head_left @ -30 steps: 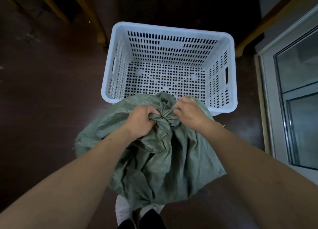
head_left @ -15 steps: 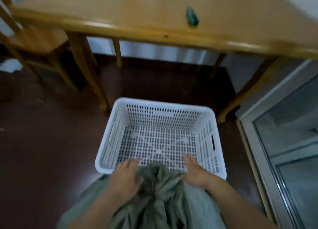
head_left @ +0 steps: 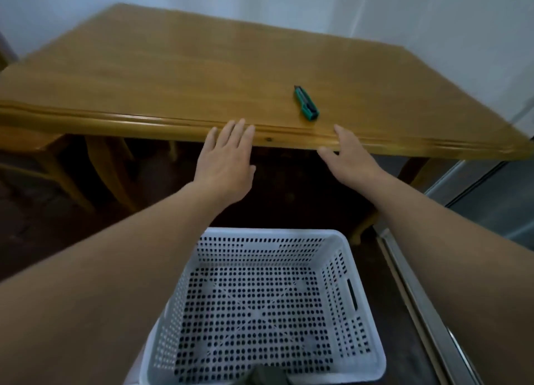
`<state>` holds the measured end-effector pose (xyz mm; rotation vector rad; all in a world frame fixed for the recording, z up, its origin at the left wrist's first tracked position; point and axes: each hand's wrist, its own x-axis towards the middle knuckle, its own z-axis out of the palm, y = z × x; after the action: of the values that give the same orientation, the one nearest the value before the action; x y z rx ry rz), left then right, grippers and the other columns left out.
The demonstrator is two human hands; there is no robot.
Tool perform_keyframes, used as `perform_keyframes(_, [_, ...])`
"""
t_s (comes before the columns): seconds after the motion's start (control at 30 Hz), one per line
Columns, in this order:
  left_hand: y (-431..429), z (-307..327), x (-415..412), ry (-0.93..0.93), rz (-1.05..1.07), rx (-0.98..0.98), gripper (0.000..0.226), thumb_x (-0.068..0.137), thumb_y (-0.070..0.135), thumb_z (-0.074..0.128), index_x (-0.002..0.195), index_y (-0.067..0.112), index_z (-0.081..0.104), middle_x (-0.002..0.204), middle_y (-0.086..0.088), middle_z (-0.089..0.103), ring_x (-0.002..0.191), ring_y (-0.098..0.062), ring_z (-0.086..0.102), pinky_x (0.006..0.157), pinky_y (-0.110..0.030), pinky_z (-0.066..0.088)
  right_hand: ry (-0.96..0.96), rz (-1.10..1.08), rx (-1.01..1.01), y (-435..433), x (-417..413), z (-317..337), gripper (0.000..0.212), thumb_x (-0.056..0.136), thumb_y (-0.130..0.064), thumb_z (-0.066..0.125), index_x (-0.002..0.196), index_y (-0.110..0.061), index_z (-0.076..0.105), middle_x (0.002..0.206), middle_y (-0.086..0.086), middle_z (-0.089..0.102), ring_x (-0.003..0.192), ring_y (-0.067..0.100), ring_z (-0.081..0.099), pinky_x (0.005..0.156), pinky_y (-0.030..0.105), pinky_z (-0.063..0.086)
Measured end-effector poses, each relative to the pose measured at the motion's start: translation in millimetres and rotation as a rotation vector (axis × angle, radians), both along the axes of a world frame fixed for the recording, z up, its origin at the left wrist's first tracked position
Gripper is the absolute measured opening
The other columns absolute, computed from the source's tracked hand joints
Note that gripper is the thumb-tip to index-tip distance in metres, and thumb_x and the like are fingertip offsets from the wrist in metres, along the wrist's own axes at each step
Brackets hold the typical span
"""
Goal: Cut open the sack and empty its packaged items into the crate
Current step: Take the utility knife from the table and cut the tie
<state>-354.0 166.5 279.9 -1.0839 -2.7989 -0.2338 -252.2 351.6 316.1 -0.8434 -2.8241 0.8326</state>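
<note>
Head camera: A dark green scrap of the sack (head_left: 268, 378) shows at the bottom edge of the frame, below and behind both hands, at the near rim of the crate. The rest of the sack is out of view. The white perforated crate (head_left: 274, 232) stands on the dark floor (head_left: 43, 234) beneath the person's two bare forearms, nearer the body than either hand. The left hand (head_left: 224, 165) is held flat, palm down, fingers straight and slightly spread, gripping nothing. Its fingertips overlap the front edge of the wooden table (head_left: 144, 75). The right hand (head_left: 351, 159), to its right and apart from it, is likewise spread wide and empty, thumb out to the side, fingertips at the same moulded edge. Whether either hand touches the wood cannot be told. A green utility knife (head_left: 306, 102) lies untouched on the tabletop just beyond the right hand's fingertips, up and to the right of the left hand. A wooden chair (head_left: 37, 144) sits far to the left of the left hand. A glass door (head_left: 491, 199) stands to the right of the right forearm, and a pale wall (head_left: 318, 6) rises beyond the table.
</note>
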Motion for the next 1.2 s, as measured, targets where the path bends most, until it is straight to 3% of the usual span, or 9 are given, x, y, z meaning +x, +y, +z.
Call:
perform_keyframes(0.2, [18.8,-1.2,-70.7,-0.066,0.029,-0.286,0.071,0.098,0.047,0.028,0.15,0.015,-0.009,0.159,-0.003,-0.01,0.147,-0.021,-0.01,0.118,-0.043,-0.003,0.019,-0.108,-0.065,6.8,-56.0,-0.7,0.067,0.098,-0.037,0.04,0.151,-0.013,0.008,0.16,0.002,0.01,0.146,0.021,0.013,0.115,0.035,0.018])
perform_keyframes(0.4, [23.9,-12.6,-90.3,-0.021,0.006,-0.145,0.052,0.102,0.028,0.021,0.15,0.018,0.003,0.16,-0.003,0.004,0.147,-0.02,0.004,0.119,-0.043,0.009,0.057,-0.276,-0.042,24.1,-102.5,-9.9,0.071,0.093,-0.048,0.047,0.146,-0.008,0.022,0.152,0.008,0.03,0.138,0.027,0.031,0.107,0.037,0.032])
perform_keyframes(0.53, [26.8,-19.4,-91.8,0.06,0.027,-0.116,0.054,0.102,0.017,0.028,0.15,0.018,0.005,0.159,-0.005,0.009,0.147,-0.022,0.009,0.119,-0.044,0.013,-0.034,-0.42,0.202,38.6,-137.9,-21.4,0.072,0.085,-0.063,0.047,0.135,-0.011,0.041,0.137,0.01,0.044,0.127,0.029,0.037,0.102,0.041,0.034])
perform_keyframes(0.7, [26.1,-19.3,-91.0,0.075,0.033,-0.127,0.054,0.102,0.015,0.029,0.15,0.017,0.004,0.159,-0.006,0.008,0.147,-0.023,0.009,0.118,-0.046,0.012,0.059,-0.499,0.283,37.8,-146.1,-28.0,0.048,0.088,-0.048,0.048,0.116,-0.011,0.06,0.12,0.01,0.055,0.114,0.028,0.046,0.094,0.039,0.04])
perform_keyframes(0.83, [28.7,-16.6,-90.9,0.002,0.034,-0.114,0.056,0.101,0.016,0.032,0.151,0.018,0.007,0.16,-0.005,0.009,0.147,-0.022,0.008,0.118,-0.046,0.01,0.343,-0.478,0.039,1.2,-97.1,-39.1,0.043,0.084,-0.048,0.052,0.106,-0.015,0.068,0.096,0.008,0.065,0.094,0.025,0.059,0.076,0.04,0.049])
perform_keyframes(0.9, [28.5,-12.4,-92.4,-0.079,0.051,-0.103,0.052,0.103,0.024,0.026,0.151,0.019,0.006,0.16,-0.003,0.005,0.147,-0.021,0.005,0.119,-0.045,0.007,0.508,-0.462,-0.222,-37.5,-55.7,-47.8,0.032,0.085,-0.041,0.059,0.106,-0.019,0.069,0.08,-0.004,0.066,0.075,0.01,0.061,0.065,0.029,0.048])
perform_keyframes(1.03, [6.0,-40.3,-36.1,-0.128,0.007,0.079,0.057,0.1,0.039,0.023,0.15,0.014,0.012,0.16,-0.005,0.008,0.147,-0.021,0.004,0.119,-0.04,0.004,0.518,-0.442,-0.731,-104.6,26.7,-78.9,0.03,0.089,-0.029,0.062,0.118,-0.026,0.062,0.092,-0.024,0.06,0.086,-0.01,0.054,0.073,0.011,0.041])
perform_keyframes(1.1, [-17.7,-73.2,16.7,-0.346,0.042,0.272,0.054,0.1,0.04,0.027,0.145,0.012,0.029,0.154,-0.01,0.027,0.143,-0.025,0.022,0.116,-0.039,0.015,0.439,-0.42,-0.788,-125.9,61.8,-99.6,0.022,0.09,-0.03,0.06,0.112,-0.032,0.06,0.096,-0.023,0.061,0.092,-0.007,0.054,0.075,0.013,0.041])
perform_keyframes(1.2, [-51.7,-103.2,80.8,-1.097,0.229,0.429,0.053,0.098,0.05,0.027,0.134,0.018,0.047,0.139,-0.004,0.048,0.13,-0.024,0.041,0.103,-0.035,0.031,0.275,-0.407,-0.788,-147.7,110.5,-135.0,0.017,0.088,-0.032,0.062,0.105,-0.033,0.061,0.097,-0.022,0.064,0.093,-0.003,0.057,0.077,0.019,0.045])
